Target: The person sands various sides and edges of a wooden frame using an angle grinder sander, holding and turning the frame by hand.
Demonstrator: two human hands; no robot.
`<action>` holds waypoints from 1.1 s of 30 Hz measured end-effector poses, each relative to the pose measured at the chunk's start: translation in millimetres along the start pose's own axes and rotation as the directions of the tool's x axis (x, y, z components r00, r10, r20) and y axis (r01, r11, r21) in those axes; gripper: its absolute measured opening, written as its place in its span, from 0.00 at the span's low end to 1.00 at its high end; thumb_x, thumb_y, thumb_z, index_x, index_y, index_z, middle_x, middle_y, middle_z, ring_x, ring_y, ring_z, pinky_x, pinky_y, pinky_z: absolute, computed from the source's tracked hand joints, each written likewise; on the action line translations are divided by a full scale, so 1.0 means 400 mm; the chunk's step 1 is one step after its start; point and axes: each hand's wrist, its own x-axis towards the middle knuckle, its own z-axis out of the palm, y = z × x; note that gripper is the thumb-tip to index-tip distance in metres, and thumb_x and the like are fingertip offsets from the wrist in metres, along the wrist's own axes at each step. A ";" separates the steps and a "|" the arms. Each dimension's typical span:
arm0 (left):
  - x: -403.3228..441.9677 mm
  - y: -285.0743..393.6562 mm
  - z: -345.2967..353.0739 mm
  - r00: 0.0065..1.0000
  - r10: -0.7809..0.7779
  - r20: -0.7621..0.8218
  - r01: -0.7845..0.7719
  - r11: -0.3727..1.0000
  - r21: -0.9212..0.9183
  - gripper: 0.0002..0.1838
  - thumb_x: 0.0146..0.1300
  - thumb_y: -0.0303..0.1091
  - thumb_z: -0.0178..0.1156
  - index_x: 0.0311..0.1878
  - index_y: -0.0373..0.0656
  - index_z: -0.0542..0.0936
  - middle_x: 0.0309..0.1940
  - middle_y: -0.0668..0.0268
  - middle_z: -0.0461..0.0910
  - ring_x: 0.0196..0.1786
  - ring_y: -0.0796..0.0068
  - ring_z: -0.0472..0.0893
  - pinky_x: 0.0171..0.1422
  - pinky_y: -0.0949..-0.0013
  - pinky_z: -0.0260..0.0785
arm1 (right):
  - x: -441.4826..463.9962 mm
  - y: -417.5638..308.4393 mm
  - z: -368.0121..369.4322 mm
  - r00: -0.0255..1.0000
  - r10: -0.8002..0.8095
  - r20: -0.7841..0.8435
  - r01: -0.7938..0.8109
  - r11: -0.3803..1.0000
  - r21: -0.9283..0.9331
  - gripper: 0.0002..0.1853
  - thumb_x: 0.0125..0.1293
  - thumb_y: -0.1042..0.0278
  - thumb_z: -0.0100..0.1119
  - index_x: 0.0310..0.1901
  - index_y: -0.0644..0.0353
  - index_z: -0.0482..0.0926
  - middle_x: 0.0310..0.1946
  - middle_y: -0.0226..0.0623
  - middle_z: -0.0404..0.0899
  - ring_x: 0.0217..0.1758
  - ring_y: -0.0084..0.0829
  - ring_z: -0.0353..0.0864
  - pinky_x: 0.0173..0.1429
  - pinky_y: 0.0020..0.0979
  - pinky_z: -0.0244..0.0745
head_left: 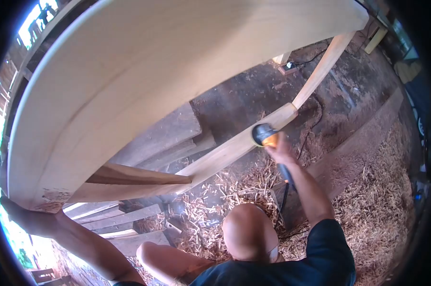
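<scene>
My right hand (280, 151) is wrapped round an orange and black power sander (270, 138), with its round dark head against a pale wooden rail (222, 155). A dark hose or cord trails from the tool toward the floor. My left hand (27, 218) is at the far left, against the lower corner of a large curved pale wooden panel (144, 66); its fingers are too dark and distorted to make out. A darker wooden crosspiece (144, 175) meets the rail left of the sander.
Wood shavings (377, 209) lie thickly over the floor. Loose boards (124, 221) are at the lower left, and more flat boards (165, 128) lie behind the rail. A slanting wooden leg (325, 69) rises beyond the rail's far end. Dark cords (319, 107) cross the floor.
</scene>
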 end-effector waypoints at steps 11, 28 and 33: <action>-0.111 0.080 -0.018 0.776 0.595 0.209 -0.631 0.719 0.293 0.21 0.77 0.30 0.57 0.69 0.32 0.74 0.70 0.49 0.72 0.71 0.60 0.75 0.72 0.57 0.75 | -0.223 0.371 -0.253 0.909 0.376 -0.182 0.025 0.386 0.922 0.20 0.65 0.61 0.73 0.55 0.57 0.79 0.42 0.32 0.81 0.42 0.26 0.84 0.44 0.30 0.82; -0.855 0.091 -0.072 -0.252 0.433 0.866 -0.082 0.882 -0.465 0.29 0.62 0.35 0.62 0.67 0.38 0.75 0.65 0.48 0.76 0.53 0.54 0.86 0.47 0.60 0.85 | -0.507 0.089 -0.223 0.925 0.330 -0.190 0.205 -0.012 0.979 0.23 0.70 0.48 0.64 0.55 0.57 0.75 0.40 0.34 0.78 0.39 0.29 0.82 0.40 0.32 0.83; -1.021 0.089 -0.059 -0.319 0.640 0.699 -0.206 0.673 -0.710 0.30 0.56 0.35 0.59 0.65 0.36 0.78 0.61 0.46 0.79 0.57 0.50 0.84 0.57 0.59 0.82 | -0.517 0.058 -0.263 0.954 0.208 -0.216 0.243 -0.110 0.964 0.24 0.69 0.50 0.65 0.56 0.58 0.73 0.39 0.34 0.77 0.35 0.30 0.81 0.37 0.32 0.82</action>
